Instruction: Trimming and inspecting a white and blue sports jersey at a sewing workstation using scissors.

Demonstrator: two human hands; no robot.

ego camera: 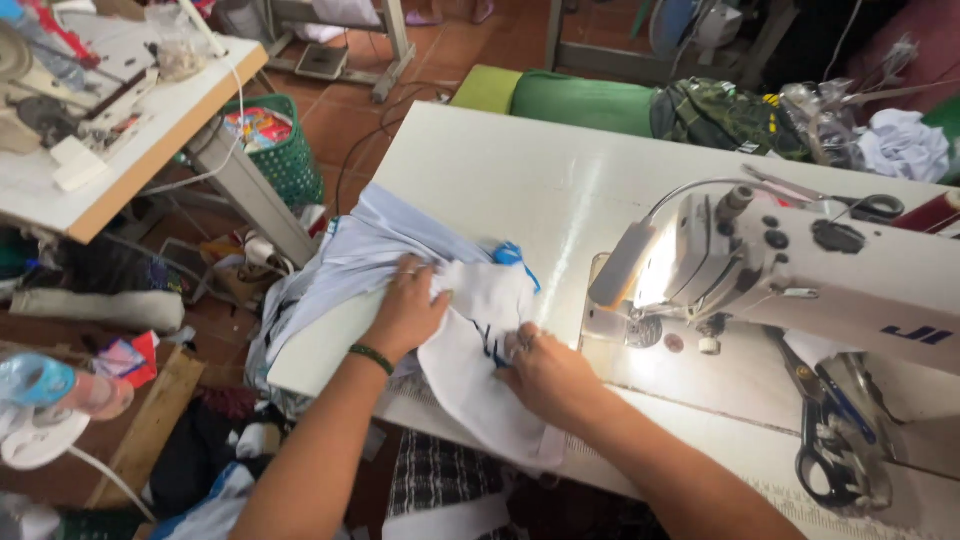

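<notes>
Gripping the white cloth (480,340) on the surface (520,180), our left hand (408,312) pinches its fold at ten o'clock; our right hand (545,375) clasps it at four o'clock.

Soft, matt white cloth (470,330) with blue trim, creased, lies bunched under the left hand (408,312) and right hand (545,375). Beneath them, a smooth, glossy white table top (520,180) reflects light. Just right of the right hand, a sewing machine (800,270) of glossy cream casing, and black-handled metal scissors (835,440) beyond.
</notes>
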